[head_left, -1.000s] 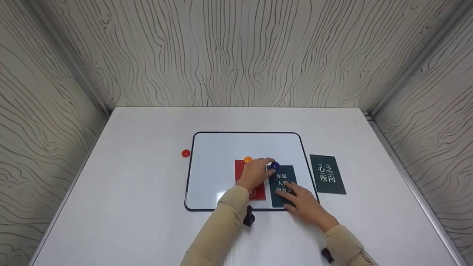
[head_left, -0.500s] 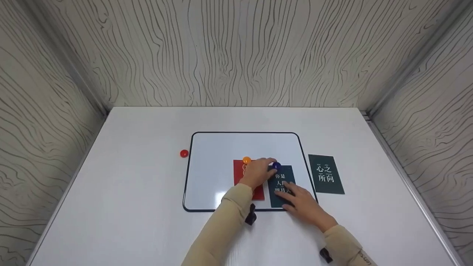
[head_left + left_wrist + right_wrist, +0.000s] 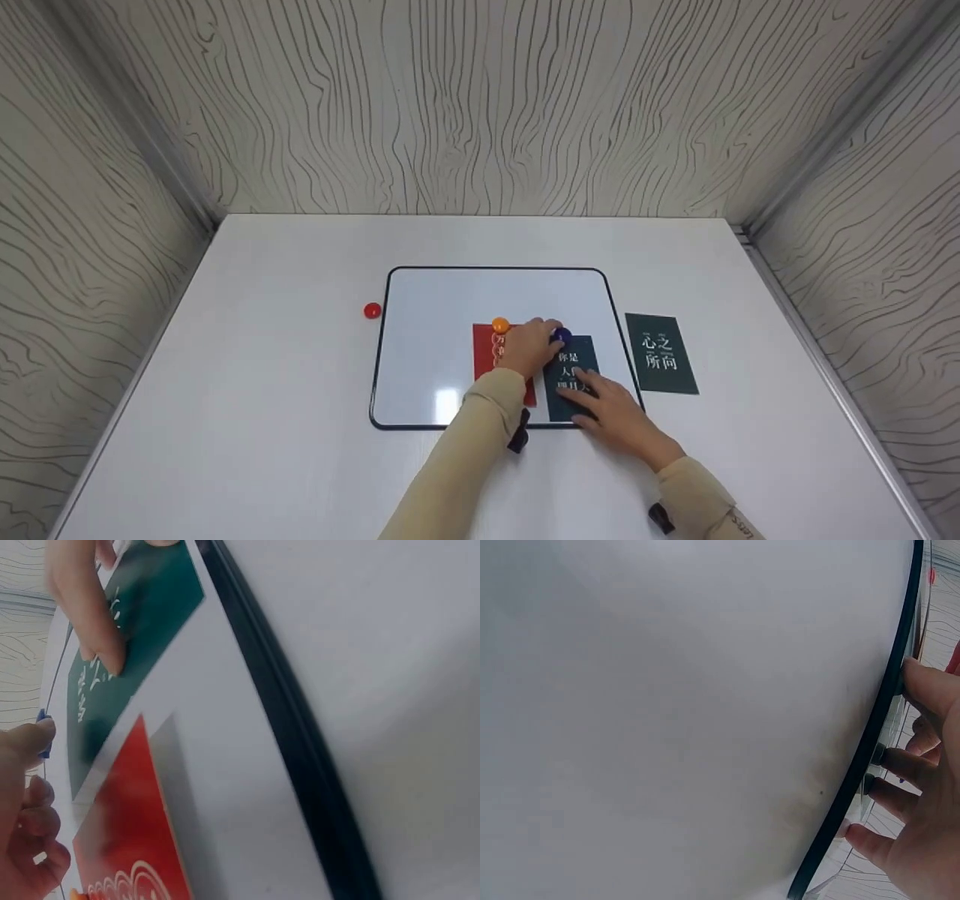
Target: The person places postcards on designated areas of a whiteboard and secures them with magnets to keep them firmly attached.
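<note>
My left hand (image 3: 529, 346) pinches a dark blue round magnet (image 3: 562, 336) at the top edge of a dark green card (image 3: 585, 352) with white characters. In the left wrist view, the blue magnet (image 3: 45, 736) shows at the fingertips. My right hand (image 3: 616, 414) rests on the lower part of that card with its fingers spread. A red card (image 3: 484, 354) lies just to the left, partly covered by my left hand. An orange round magnet (image 3: 500, 325) sits on its top edge. Beneath both cards is a black-rimmed whiteboard (image 3: 427, 337).
Left of the whiteboard, a red round magnet (image 3: 372, 310) lies on the white table (image 3: 285, 360). A second dark green card (image 3: 661, 380) lies on the table beyond the board's right rim. Patterned panels (image 3: 465, 112) wall the table at the back and sides.
My left wrist and forearm have swung a little to the right, uncovering more of the red card's upper part. The fingers stay at the blue magnet. My right hand keeps its place.
</note>
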